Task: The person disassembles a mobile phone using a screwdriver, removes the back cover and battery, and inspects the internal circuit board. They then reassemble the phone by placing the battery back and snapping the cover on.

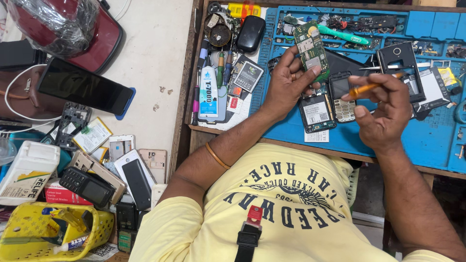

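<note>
Left hand (pixel 286 87) pinched the green circuit board (pixel 311 48) by its edges; right hand (pixel 383 114) gripped the orange-handled screwdriver (pixel 371 87); board best held steady above the blue mat (pixel 369 136).

Landmark: work mat (pixel 388 138) on the bench.

- Left hand (pixel 286 85) over mat's left part, holding circuit board (pixel 310 48) upright above it.
- Right hand (pixel 381 114) over mat's middle, screwdriver (pixel 371 87) in fingers.
- Opened phone body (pixel 316 114) and keypad phone (pixel 342 97) on mat, between the hands.
- Phone back shell (pixel 400 63) on mat, behind right hand.
- Glue tube (pixel 208 92) just left of mat.
- Smartphone (pixel 85 87) far left of mat.
- Basket (pixel 29 237) far left, nearest the person.
</note>
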